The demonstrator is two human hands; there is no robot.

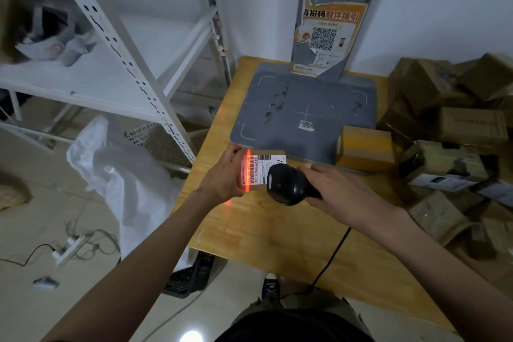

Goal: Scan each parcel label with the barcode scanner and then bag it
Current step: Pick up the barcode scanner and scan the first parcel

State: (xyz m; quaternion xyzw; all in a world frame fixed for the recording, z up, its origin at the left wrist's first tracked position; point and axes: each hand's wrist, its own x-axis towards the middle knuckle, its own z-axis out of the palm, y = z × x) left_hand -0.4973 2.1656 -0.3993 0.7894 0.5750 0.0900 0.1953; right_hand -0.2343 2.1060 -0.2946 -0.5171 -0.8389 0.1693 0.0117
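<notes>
Parcel up at the near-left part of the counter, label facing us, and our left hand grips it by its left edge, fingers curled round the side. Our right hand is wrapped round the handle of the black barcode scanner, whose head hangs right over the label's right half. A red scan line glows down the left side of the label, across the barcode, and spills onto the wood just nearer to us. From the scanner a black cable trails toward the near edge of the counter.

Beyond the parcel we see a grey scanning pad with white corner marks, and at its far edge a grey stand rising with an orange QR poster. One small brown box sits at the pad's near-right corner. To the right, a heap of cardboard parcels crowds the counter's edge. Down on the floor to the left, a white woven bag slumps open beside the counter, near a white metal shelf rack. A power strip with wires lies further left on the floor.
</notes>
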